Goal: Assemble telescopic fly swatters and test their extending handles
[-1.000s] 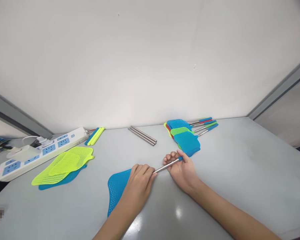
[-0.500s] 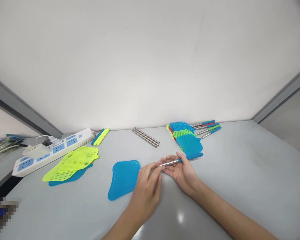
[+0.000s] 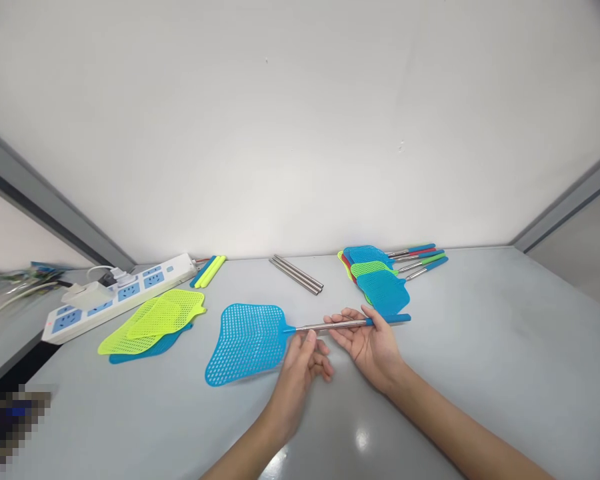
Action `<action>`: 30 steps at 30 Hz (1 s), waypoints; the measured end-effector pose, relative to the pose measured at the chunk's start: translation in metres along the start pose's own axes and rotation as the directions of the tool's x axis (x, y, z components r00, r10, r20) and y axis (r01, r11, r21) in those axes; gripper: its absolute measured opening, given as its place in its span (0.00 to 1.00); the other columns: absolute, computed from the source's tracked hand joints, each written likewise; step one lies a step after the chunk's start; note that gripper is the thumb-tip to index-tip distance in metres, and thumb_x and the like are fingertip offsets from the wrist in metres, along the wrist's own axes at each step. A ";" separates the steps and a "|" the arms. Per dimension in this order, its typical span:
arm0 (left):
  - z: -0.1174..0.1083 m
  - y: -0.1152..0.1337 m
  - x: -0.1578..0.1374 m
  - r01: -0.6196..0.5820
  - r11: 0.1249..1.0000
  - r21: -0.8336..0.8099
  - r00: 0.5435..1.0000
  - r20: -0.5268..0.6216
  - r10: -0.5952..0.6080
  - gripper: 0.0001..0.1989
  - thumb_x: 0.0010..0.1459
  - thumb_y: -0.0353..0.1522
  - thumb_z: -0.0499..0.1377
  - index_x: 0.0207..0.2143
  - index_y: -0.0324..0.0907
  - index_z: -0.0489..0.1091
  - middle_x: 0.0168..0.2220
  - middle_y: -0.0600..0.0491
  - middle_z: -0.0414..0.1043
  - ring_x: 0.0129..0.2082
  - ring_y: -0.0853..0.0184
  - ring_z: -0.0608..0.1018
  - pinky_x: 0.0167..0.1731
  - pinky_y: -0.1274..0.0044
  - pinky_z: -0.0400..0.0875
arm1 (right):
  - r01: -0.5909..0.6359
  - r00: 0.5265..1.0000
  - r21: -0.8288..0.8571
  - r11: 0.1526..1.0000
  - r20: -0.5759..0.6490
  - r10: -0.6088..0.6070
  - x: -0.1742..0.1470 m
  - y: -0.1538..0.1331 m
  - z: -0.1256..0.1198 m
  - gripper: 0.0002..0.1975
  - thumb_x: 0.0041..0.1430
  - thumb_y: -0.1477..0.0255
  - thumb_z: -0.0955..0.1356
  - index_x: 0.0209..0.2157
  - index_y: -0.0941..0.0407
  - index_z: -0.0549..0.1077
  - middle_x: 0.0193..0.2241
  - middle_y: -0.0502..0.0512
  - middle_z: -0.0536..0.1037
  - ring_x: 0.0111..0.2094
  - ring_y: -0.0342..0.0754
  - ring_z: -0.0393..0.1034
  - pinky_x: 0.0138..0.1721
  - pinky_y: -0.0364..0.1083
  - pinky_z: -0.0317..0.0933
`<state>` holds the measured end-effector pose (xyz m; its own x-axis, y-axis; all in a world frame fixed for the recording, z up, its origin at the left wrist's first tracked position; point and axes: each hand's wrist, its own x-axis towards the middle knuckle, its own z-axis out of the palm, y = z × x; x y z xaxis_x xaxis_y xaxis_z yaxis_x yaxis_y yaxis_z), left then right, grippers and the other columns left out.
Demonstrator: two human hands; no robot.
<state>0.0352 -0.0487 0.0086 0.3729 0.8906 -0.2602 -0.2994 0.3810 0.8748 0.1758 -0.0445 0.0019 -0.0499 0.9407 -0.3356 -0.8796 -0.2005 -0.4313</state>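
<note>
A blue fly swatter (image 3: 247, 343) is held nearly level above the table, its perforated head to the left. From the head's neck a thin metal rod (image 3: 337, 325) runs right into a blue grip (image 3: 395, 319). My left hand (image 3: 297, 373) is at the rod just right of the neck, thumb against it, with its other fingers loosely curled below. My right hand (image 3: 373, 347) holds the grip end, thumb over the top and fingers under the rod, palm up.
Finished-looking swatters (image 3: 383, 287) lie stacked at the back right. Several metal rods (image 3: 296, 275) lie at the back middle. Yellow and blue grips (image 3: 210, 272) lie beside a power strip (image 3: 125, 293) on the left. Loose yellow swatter heads (image 3: 155, 320) overlap a blue head (image 3: 150, 349).
My left hand has turned and shifted slightly left, uncovering the neck. More of the metal rod shows between head and grip. The blue head has tilted, its holes now plainly visible.
</note>
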 end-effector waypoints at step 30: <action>-0.028 0.017 0.013 -0.272 0.881 0.386 0.857 -0.319 0.405 0.16 0.51 0.39 0.51 0.15 0.42 0.56 0.15 0.59 0.53 0.16 0.73 0.58 0.19 0.80 0.54 | -0.091 0.973 -0.365 0.927 0.167 0.161 -0.012 0.014 0.010 0.21 0.53 0.59 0.58 0.30 0.63 0.71 0.31 0.63 0.74 0.33 0.50 0.68 0.40 0.50 0.56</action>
<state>0.0103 -0.0233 0.0082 -0.0814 0.9967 0.0007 -0.0261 -0.0028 0.9997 0.1591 -0.0559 0.0086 -0.2695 0.9284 -0.2558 -0.6380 -0.3711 -0.6747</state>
